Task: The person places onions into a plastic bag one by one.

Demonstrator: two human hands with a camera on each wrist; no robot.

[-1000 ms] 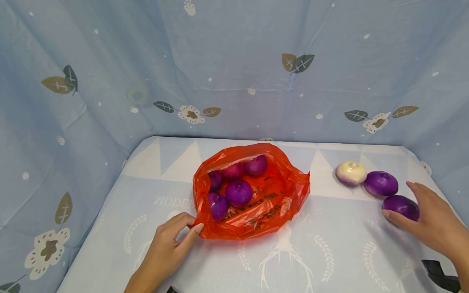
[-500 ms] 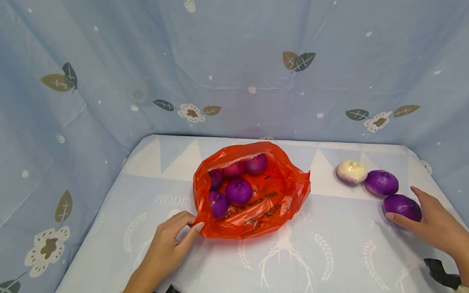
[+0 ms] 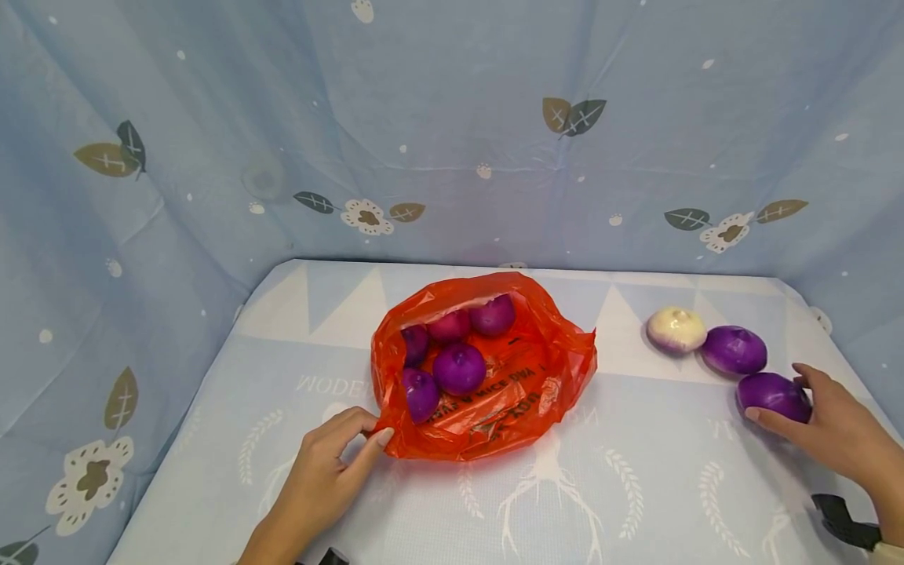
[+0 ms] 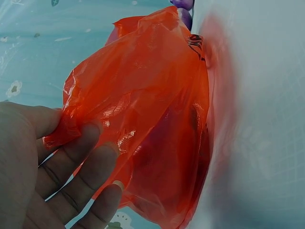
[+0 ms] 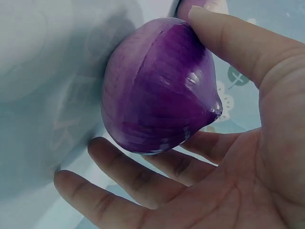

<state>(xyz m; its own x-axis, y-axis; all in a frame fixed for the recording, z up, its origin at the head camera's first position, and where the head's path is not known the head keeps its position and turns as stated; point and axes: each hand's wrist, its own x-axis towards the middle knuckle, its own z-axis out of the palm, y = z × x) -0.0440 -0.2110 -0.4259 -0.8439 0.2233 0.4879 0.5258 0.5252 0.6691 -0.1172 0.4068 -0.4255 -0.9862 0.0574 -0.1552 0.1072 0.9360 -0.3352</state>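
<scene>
I observed the right grip [image 3: 843, 431] holding the nearest loose purple onion [image 3: 773, 395], thumb [image 5: 243, 38] on its near side, on the table [image 3: 402, 522], well right of the red bag [image 3: 554, 384] (the left grip [image 3: 321, 475] pinched its near-left rim [image 3: 397, 449]).

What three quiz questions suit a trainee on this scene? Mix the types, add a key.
1. Multiple choice: what does the left hand pinch?
A) the cream-topped round bulb
B) the edge of the crinkled red plastic bag
C) the patterned blue fabric curtain

2. True or false: the right hand has its thumb on the cream-topped round bulb.

3. Count: in the head view, how many glossy purple-to-magenta round bulbs show inside the bag?

Key:
1. B
2. False; the thumb is on the glossy purple round bulb nearest the person.
3. Five
</scene>
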